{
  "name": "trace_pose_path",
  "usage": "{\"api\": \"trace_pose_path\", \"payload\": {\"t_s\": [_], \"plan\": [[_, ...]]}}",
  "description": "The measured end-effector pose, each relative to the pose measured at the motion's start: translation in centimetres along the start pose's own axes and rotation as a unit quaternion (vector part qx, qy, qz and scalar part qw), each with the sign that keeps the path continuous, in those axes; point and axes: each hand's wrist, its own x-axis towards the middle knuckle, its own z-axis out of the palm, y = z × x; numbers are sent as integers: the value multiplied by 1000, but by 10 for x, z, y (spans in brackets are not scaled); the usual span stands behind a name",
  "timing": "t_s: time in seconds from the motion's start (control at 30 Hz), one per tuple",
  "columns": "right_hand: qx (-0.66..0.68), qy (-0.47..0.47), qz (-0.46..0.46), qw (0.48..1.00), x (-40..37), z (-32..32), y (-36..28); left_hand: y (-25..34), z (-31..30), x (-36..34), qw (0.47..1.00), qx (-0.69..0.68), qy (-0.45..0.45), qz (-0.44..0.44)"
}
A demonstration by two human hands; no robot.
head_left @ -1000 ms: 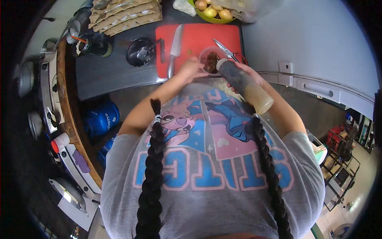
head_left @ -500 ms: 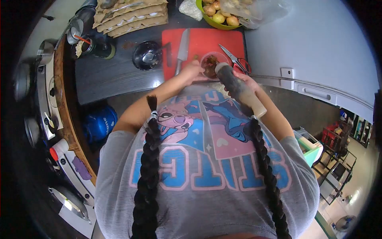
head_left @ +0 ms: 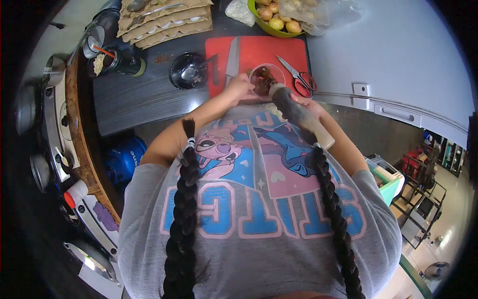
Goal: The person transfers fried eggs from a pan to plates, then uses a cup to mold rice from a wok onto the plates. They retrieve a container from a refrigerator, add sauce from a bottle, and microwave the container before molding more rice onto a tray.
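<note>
Holding a clear tub (head_left: 279, 71) at its near left side, the left hand (head_left: 240, 89) has its fingers curled against the wall, partly closed. The right hand (head_left: 308, 103) is wrapped around a squeeze bottle (head_left: 298, 112), fingers closed on its barrel. Bottle tilted: top end up at the tub's right rim, base slanting back toward the wearer's chest. Whether anything flows from it cannot be told.

Tub position: between the two hands, over the near part of a red board (head_left: 254, 47). Whether it rests on the board or is lifted: cannot tell. Contents: a dark red-brown mix (head_left: 261, 77), lying mostly toward the left hand's side.

Surroundings. Knife (head_left: 232, 55) on the board, just beyond the left hand, blade pointing away; its handle is largely hidden by that hand. Scissors (head_left: 301, 79) just beyond the right hand, blades slightly apart, red-and-black handles nearest that hand. Black bowl (head_left: 179, 65) on the desk (head_left: 139, 94), left of the left hand. Egg trays (head_left: 169, 30) stacked farther beyond it. Green bowl (head_left: 279, 33) of onions (head_left: 276, 23) well beyond both hands, past the board's far edge.
</note>
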Motion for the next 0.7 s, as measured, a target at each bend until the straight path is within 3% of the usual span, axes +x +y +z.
{"api": "trace_pose_path", "payload": {"t_s": [0.37, 0.43, 0.47, 0.53, 0.57, 0.63, 0.67, 0.7], "plan": [[-22, -30, 81, 996, -19, 3, -15, -12, -11, 15, 999, 25, 12, 19], [-242, 42, -54, 968, -27, 23, -12, 0, -5, 5, 1000, 12, 3, 16], [-244, 43, -54, 967, -25, 26, -11, -1, -5, 7, 1000, 11, 3, 18], [-326, 45, -170, 929, -16, 24, -5, -4, -7, 12, 999, 6, 21, 35], [-330, 42, -168, 928, -8, 15, 1, -5, -8, 14, 999, 2, 24, 37], [-340, 49, -277, 897, 6, 10, 11, -4, -11, 16, 999, -7, 22, 47], [-255, 46, -309, 915, 8, 15, 17, -8, -15, 21, 998, -11, 31, 46], [-261, 39, -306, 915, 7, 17, 18, -11, -18, 26, 998, -18, 32, 48]]}}
